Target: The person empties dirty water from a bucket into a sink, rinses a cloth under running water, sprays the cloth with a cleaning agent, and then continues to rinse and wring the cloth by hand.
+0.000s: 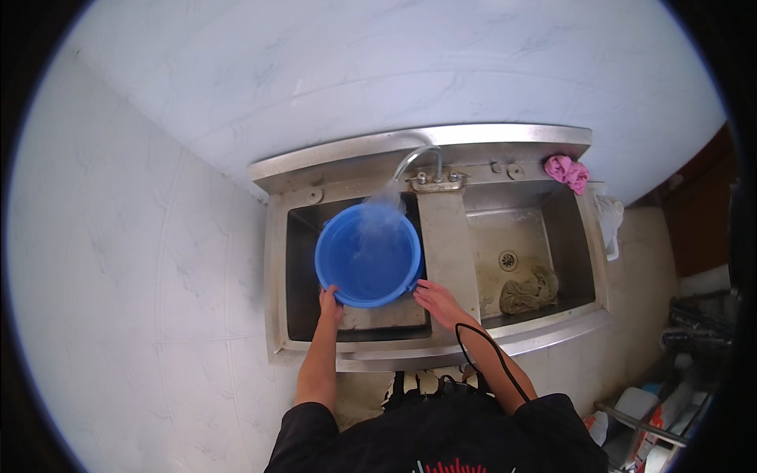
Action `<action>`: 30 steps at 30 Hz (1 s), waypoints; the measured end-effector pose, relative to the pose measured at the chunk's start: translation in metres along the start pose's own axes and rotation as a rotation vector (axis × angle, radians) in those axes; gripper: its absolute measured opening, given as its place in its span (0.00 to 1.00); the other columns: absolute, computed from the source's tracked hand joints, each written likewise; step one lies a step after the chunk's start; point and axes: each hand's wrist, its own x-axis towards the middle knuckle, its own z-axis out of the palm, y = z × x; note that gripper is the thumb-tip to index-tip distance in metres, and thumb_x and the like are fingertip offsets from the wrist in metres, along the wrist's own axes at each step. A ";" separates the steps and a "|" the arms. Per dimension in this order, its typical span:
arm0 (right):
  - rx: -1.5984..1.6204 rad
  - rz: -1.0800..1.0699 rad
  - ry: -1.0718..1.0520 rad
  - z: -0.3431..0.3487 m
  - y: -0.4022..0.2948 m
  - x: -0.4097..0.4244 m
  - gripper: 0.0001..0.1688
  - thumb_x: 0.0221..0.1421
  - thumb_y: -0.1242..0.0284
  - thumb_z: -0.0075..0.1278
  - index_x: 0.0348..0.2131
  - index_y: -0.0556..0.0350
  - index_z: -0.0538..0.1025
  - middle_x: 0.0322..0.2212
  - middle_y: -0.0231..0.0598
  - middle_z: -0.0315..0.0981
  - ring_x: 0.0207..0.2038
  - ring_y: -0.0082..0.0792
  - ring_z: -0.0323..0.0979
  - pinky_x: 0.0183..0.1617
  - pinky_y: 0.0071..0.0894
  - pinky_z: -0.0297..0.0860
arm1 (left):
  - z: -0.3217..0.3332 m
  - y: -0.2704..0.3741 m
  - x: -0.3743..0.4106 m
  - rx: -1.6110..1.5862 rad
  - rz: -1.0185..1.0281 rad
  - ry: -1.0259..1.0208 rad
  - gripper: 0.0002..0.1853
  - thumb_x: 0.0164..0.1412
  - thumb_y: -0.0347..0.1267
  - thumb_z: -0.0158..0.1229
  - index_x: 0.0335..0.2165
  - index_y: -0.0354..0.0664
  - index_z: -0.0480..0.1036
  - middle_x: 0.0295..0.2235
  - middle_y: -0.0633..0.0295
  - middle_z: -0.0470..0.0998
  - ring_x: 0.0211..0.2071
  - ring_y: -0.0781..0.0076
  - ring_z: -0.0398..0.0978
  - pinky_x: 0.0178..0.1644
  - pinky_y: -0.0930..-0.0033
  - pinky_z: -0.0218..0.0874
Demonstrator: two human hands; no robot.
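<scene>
A round blue plastic bucket [329, 274] is in the left basin of a stainless steel double sink [447, 266]. Water [381, 216] pours into it in a wide spray from the curved faucet [417, 155], and some falls around its back rim. My left hand [331, 304] grips the bucket's near left rim, the thumb over the edge. On the right, my right hand [436, 300] is stretched out, its fingertips at the bucket's near right side by the handle mount. Whether they press on it cannot be told.
A crumpled dark cloth [530, 291] lies near the drain [507, 261] in the right basin. A pink cloth [566, 172] hangs over the back right corner. Beside the sink is a whitish plastic jug [609, 222]. A metal rack [641, 423] with containers stands lower right.
</scene>
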 end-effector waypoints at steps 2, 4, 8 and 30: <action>0.016 -0.130 -0.067 -0.008 -0.028 -0.035 0.28 0.61 0.77 0.49 0.59 0.61 0.63 0.49 0.49 0.69 0.52 0.41 0.70 0.60 0.39 0.67 | -0.011 -0.012 -0.003 -0.049 -0.006 0.005 0.28 0.54 0.23 0.54 0.55 0.43 0.64 0.51 0.57 0.70 0.53 0.57 0.67 0.62 0.55 0.57; 0.013 -0.256 -0.013 -0.026 -0.059 -0.078 0.23 0.61 0.76 0.48 0.55 0.61 0.65 0.44 0.49 0.72 0.48 0.43 0.74 0.57 0.40 0.70 | -0.022 -0.016 -0.006 -0.072 0.022 -0.034 0.30 0.57 0.26 0.54 0.59 0.47 0.60 0.56 0.57 0.66 0.57 0.56 0.65 0.63 0.52 0.56; 0.066 -0.576 0.426 -0.126 -0.081 -0.163 0.17 0.61 0.72 0.48 0.49 0.57 0.70 0.38 0.46 0.75 0.42 0.41 0.76 0.51 0.40 0.73 | 0.003 -0.016 -0.016 0.022 0.010 -0.077 0.29 0.66 0.38 0.53 0.62 0.45 0.56 0.59 0.55 0.63 0.59 0.56 0.63 0.63 0.51 0.56; 1.127 -0.789 0.698 -0.428 0.232 -0.363 0.29 0.68 0.70 0.36 0.61 0.71 0.56 0.64 0.55 0.52 0.66 0.50 0.53 0.72 0.46 0.49 | -0.026 -0.062 -0.223 1.058 0.754 0.052 0.05 0.61 0.28 0.59 0.33 0.36 0.74 0.28 0.60 0.80 0.29 0.78 0.76 0.35 0.74 0.66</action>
